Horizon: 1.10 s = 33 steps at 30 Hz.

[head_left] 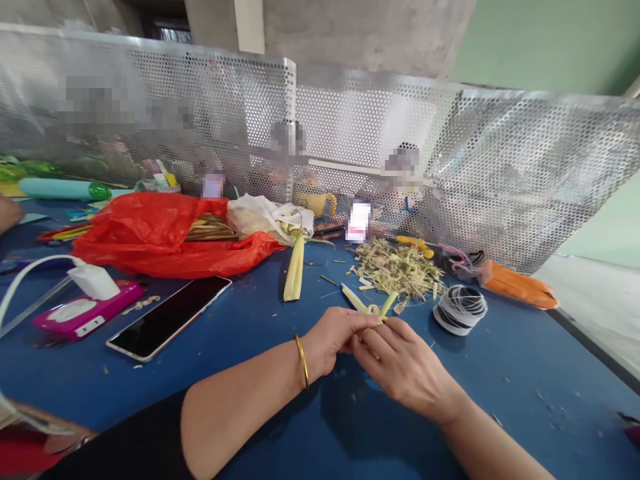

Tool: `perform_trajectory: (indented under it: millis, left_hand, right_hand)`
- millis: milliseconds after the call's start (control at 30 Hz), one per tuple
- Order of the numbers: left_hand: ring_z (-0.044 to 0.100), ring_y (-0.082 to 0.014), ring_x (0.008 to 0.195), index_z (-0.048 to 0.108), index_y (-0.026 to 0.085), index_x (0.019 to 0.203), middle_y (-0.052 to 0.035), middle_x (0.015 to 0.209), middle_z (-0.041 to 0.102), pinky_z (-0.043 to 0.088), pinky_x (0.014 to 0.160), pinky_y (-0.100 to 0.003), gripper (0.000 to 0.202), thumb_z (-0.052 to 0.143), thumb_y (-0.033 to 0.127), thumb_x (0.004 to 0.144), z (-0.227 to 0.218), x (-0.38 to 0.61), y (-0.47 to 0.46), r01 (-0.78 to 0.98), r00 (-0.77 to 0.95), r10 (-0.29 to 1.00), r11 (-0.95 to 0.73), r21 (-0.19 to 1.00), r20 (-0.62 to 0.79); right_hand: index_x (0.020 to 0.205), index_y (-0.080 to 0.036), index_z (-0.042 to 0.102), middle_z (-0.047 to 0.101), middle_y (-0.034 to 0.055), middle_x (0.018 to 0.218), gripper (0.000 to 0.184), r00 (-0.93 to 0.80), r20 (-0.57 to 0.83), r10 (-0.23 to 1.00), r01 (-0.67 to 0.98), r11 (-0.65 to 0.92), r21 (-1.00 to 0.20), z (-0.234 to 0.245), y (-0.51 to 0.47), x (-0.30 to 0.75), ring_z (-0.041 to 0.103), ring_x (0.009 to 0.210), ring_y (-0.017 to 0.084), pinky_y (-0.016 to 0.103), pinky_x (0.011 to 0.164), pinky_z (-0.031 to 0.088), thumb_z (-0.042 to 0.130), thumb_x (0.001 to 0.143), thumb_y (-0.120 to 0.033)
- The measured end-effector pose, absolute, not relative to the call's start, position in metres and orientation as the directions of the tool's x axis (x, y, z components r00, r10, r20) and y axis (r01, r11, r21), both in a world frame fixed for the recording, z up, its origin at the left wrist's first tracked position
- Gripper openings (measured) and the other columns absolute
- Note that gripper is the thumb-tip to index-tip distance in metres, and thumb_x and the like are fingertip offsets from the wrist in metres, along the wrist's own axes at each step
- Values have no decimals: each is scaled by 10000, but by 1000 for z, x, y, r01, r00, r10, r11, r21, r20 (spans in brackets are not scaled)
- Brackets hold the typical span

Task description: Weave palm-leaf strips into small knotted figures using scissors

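Observation:
My left hand (334, 339) and my right hand (403, 365) meet over the blue table (250, 347), both pinched on a folded pale green leaf strip (369, 305) whose ends stick up past my fingertips. A gold bangle (301, 360) sits on my left wrist. Just beyond my hands lies a heap of leaf trimmings (397, 269). A longer leaf strip (295, 270) lies flat to the left of the heap.
A red plastic bag (150, 233) with leaf stalks and a white bag (265, 217) lie at the back left. A phone (167, 317), a pink pack (83, 313), a thread coil (460, 308) and an orange object (517, 283) surround my hands. A perforated metal screen (350, 133) closes the far edge.

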<state>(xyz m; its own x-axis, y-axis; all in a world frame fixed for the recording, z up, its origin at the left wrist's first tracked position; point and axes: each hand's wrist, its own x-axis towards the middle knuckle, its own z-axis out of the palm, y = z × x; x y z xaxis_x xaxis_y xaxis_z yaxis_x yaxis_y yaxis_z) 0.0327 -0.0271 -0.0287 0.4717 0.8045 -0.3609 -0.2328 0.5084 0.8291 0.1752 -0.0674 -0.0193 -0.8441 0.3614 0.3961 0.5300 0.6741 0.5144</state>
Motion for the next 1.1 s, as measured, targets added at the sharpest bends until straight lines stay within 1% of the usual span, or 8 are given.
perform_trajectory:
  millis: [167,367,600,800,867,933,1033,1100]
  left_hand:
    - [540,-113,617,684,108,710,-15,652,603,416,597,-239,344,806,364,516,-24,31,-27,-249,453,810,516,820,-372]
    - [514,-76,591,642,120,647,12,632,576,427,637,-225,268,809,306,551,-19,28,-22,-343,535,814,454,822,-226]
    - [622,-137,694,685,112,698,-72,708,682,448,667,-234,223,734,330,682,-18,27,-23,-274,451,855,406,872,-257]
    - [633,-137,654,698,107,710,-79,682,692,474,661,-239,178,713,284,725,-20,29,-23,-290,423,863,417,861,-275]
    - [634,-133,653,693,104,711,-80,696,695,476,643,-232,161,694,262,745,-20,29,-21,-305,407,867,425,853,-286]
    - [634,-128,644,685,103,723,-81,722,699,482,635,-231,146,680,244,756,-19,27,-18,-323,395,873,424,846,-287]
    - [643,-136,644,676,102,767,-87,761,703,505,668,-252,138,687,237,744,-15,25,-15,-328,400,874,418,847,-277]
    - [654,-150,669,676,101,800,-93,776,702,514,684,-266,175,687,266,744,-13,24,-16,-317,412,870,414,853,-269]
  right_hand:
    - [929,-133,623,612,70,800,295,-809,437,392,583,630,513,-22,-66,173,535,756,194,363,777,370,329,946,-115]
    - [812,-138,584,627,67,748,243,-672,590,449,722,575,385,-20,-67,177,525,700,170,342,739,361,379,933,-94]
    - [886,-117,611,669,98,770,244,-755,603,257,571,711,411,-16,-78,174,617,830,214,373,789,400,372,918,-80]
    - [878,-135,608,692,97,798,243,-778,585,232,532,738,415,-18,-80,170,630,812,212,385,837,411,375,908,-76]
    - [903,-141,596,692,89,819,226,-759,586,284,543,773,328,-18,-78,171,632,814,203,376,842,410,379,909,-77]
    - [980,-161,574,691,77,874,171,-662,632,401,617,771,157,-17,-75,174,632,829,189,352,822,421,416,922,-126]
    - [1069,-184,534,680,87,965,193,-317,702,637,807,571,-154,-16,-66,182,628,884,212,340,776,445,498,915,-294]
    - [1043,-194,542,685,77,943,239,-130,594,794,854,394,-339,-17,-60,186,635,860,222,325,717,456,496,906,-385]
